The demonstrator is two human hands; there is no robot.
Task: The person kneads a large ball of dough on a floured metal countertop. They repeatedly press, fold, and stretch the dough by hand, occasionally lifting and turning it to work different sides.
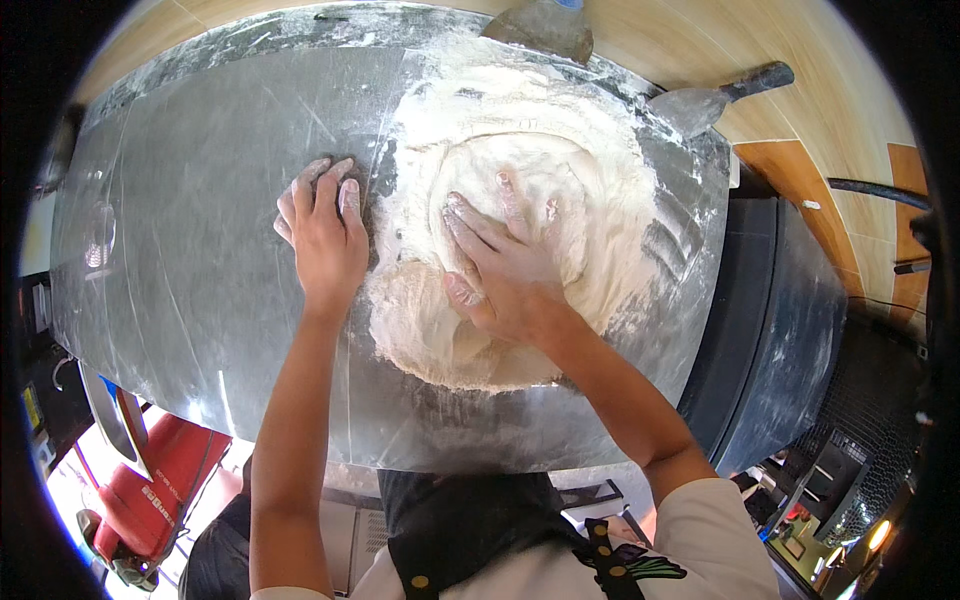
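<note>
A round, flattened piece of dough (pixel 555 161) lies in a wide spread of white flour (pixel 420 322) on the dark grey worktop (pixel 217 180). My right hand (pixel 502 262) rests palm down over the dough's near left part, fingers spread and coated in flour. It grips nothing, and it hides part of the dough beneath. To the left of the flour, my left hand (pixel 326 232) lies on the worktop, its fingertips floury and a little apart, with nothing in it.
Two scrapers, one broad-bladed (pixel 544 34) and one black-handled (pixel 690 109), lie at the far edge by the wood-look tiled wall (pixel 817 82). A dark cabinet-like unit (pixel 787 315) adjoins the worktop's right side. Below left is a red object (pixel 157 480) bearing writing.
</note>
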